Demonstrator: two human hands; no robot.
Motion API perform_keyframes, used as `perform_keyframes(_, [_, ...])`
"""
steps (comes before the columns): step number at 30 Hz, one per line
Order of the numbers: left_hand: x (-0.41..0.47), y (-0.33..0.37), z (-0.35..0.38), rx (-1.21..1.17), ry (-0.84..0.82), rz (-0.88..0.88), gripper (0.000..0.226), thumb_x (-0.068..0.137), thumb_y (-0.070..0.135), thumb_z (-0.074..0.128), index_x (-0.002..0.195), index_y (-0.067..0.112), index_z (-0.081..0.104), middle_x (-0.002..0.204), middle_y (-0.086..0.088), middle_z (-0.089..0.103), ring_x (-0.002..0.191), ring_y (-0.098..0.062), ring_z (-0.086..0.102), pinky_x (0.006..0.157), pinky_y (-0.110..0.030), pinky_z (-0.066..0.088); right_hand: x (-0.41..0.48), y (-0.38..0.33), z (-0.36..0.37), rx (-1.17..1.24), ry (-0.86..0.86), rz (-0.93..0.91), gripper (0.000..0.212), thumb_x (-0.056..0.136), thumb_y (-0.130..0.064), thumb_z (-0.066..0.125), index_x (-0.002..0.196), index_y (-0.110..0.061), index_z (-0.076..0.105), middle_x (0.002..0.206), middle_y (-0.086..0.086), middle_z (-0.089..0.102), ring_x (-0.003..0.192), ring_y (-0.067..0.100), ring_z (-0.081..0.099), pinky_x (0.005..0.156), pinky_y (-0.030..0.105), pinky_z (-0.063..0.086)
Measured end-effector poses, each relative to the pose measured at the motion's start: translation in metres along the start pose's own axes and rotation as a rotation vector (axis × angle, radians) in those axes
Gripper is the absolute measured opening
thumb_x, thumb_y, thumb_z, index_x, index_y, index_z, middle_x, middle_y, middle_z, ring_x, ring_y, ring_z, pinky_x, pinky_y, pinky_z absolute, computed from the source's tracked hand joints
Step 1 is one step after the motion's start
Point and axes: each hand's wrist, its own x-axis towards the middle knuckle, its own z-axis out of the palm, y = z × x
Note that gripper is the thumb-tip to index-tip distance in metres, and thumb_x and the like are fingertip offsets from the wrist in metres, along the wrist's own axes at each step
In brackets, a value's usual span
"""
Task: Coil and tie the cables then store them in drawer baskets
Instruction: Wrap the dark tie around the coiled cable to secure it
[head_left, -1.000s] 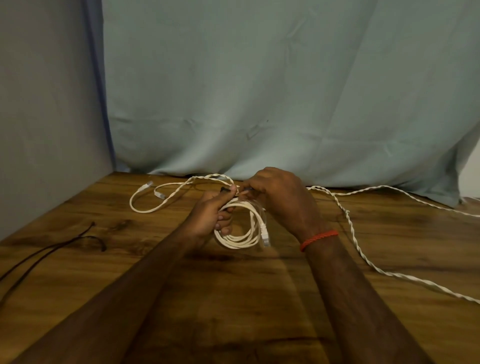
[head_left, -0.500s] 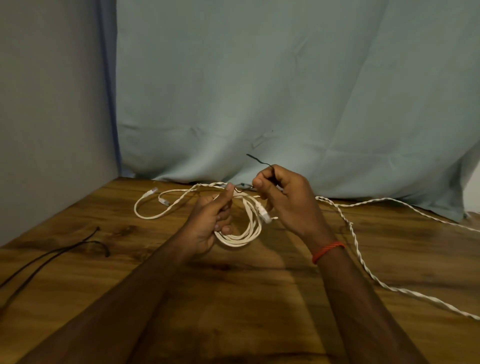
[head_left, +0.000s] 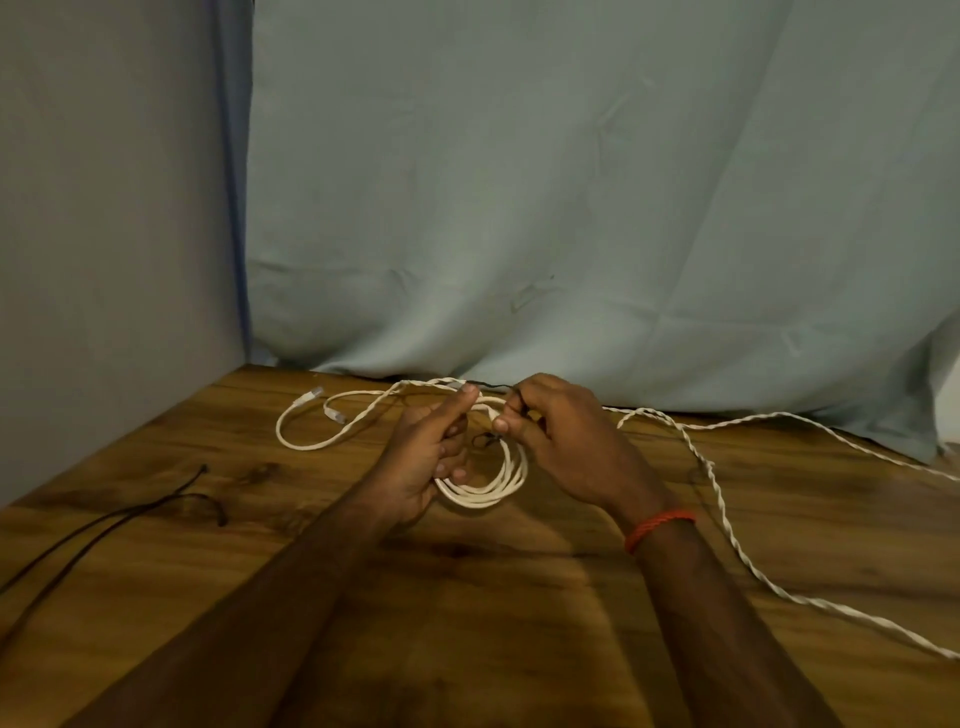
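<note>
No readable text, label, brand, number or sign shows anywhere.

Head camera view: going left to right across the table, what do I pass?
black cable → loose white cable with connectors → left hand, gripping the white coil → right hand, pinching a thin black tie → twisted white cable

Wood-grain desk (head_left: 467, 597) with soft sheen — knotty toward nine o'clock. Matt, creased cloth backdrop (head_left: 571, 208) at twelve. Smooth plastic-sheathed coiled cable (head_left: 488, 496), dull black wire tie (head_left: 480, 440) — twisted red thread wristband (head_left: 657, 527) at four.
</note>
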Motion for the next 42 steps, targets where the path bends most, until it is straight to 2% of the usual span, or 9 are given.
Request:
perform_keyframes(4, [0.000,0.000,-0.002,0.014,0.001,0.010,0.039,0.079,0.044,0.070,0.058,0.020,0.047,0.045,0.002,0.026,0.031,-0.009,0.022,0.040,-0.021,0.027,0.000,-0.001,0.001,-0.011,0.004,-0.032,0.019,0.094,-0.026,0.068,0.082,-0.012,0.064,0.077,-0.003,0.062,0.071,0.013,0.053,0.064,0.030,0.037])
perform_keyframes(7, [0.000,0.002,0.001,0.003,0.017,0.023,0.039,0.080,0.044,0.069,0.058,0.019,0.049,0.046,0.002,0.026,0.032,-0.009,0.022,0.041,-0.022,0.028,-0.001,-0.002,0.003,-0.005,0.029,-0.019,0.018,0.096,-0.025,0.065,0.085,-0.010,0.064,0.080,0.000,0.068,0.073,0.015,0.060,0.065,0.033,0.044])
perform_keyframes(12, [0.000,0.000,0.004,-0.037,0.096,0.057,0.044,0.088,0.046,0.066,0.059,0.018,0.047,0.046,0.003,0.025,0.034,-0.009,0.023,0.042,-0.023,0.030,0.000,-0.012,0.016,0.197,0.093,0.183,0.017,0.101,-0.025,0.057,0.088,-0.014,0.060,0.073,-0.005,0.065,0.067,0.009,0.062,0.062,0.024,0.044])
perform_keyframes(15, [0.003,-0.007,0.004,-0.090,0.143,0.082,0.044,0.090,0.046,0.070,0.057,0.020,0.054,0.049,0.001,0.029,0.036,-0.012,0.027,0.050,-0.030,0.029,0.003,-0.017,0.029,0.482,0.083,0.338,0.020,0.106,-0.027,0.048,0.089,-0.019,0.056,0.075,0.002,0.069,0.064,0.016,0.072,0.064,0.035,0.055])
perform_keyframes(21, [0.002,-0.008,0.011,-0.127,0.189,0.041,0.043,0.078,0.050,0.080,0.076,0.012,0.059,0.066,-0.009,0.036,0.045,-0.015,0.035,0.050,-0.027,0.036,0.008,-0.018,0.037,0.772,0.161,0.533,0.029,0.108,-0.029,0.041,0.085,-0.017,0.055,0.060,0.002,0.053,0.046,0.013,0.051,0.053,0.035,0.047])
perform_keyframes(25, [-0.001,-0.007,0.019,-0.156,0.118,-0.011,0.043,0.086,0.049,0.068,0.057,0.021,0.052,0.054,0.001,0.028,0.043,-0.012,0.029,0.049,-0.027,0.033,0.009,-0.016,0.032,0.417,0.233,0.407,0.023,0.107,-0.028,0.041,0.089,-0.018,0.050,0.069,-0.008,0.048,0.061,0.008,0.046,0.064,0.033,0.041])
perform_keyframes(31, [-0.006,0.003,0.009,0.136,-0.053,0.023,0.053,0.101,0.046,0.047,0.065,0.011,0.064,0.070,-0.018,0.066,0.061,-0.028,0.062,0.063,-0.032,0.051,0.006,-0.018,0.023,0.258,0.249,0.313,0.022,0.107,-0.028,0.040,0.091,-0.015,0.049,0.071,-0.009,0.050,0.063,0.003,0.047,0.056,0.028,0.033])
perform_keyframes(35, [-0.005,0.006,0.010,0.071,-0.055,0.041,0.044,0.104,0.032,0.046,0.077,0.005,0.069,0.055,-0.015,0.052,0.046,-0.027,0.054,0.053,-0.030,0.047,0.006,-0.017,0.024,0.282,0.220,0.302,0.021,0.107,-0.025,0.043,0.090,-0.015,0.050,0.071,-0.010,0.050,0.066,0.003,0.046,0.060,0.032,0.032])
perform_keyframes(42, [-0.006,0.008,0.018,-0.028,0.059,-0.112,0.044,0.096,0.034,0.046,0.057,0.013,0.050,0.041,0.001,0.029,0.035,-0.015,0.030,0.052,-0.030,0.039,0.006,-0.021,0.028,0.279,0.222,0.223,0.018,0.106,-0.020,0.046,0.091,-0.011,0.052,0.071,-0.011,0.051,0.064,0.004,0.048,0.060,0.031,0.033])
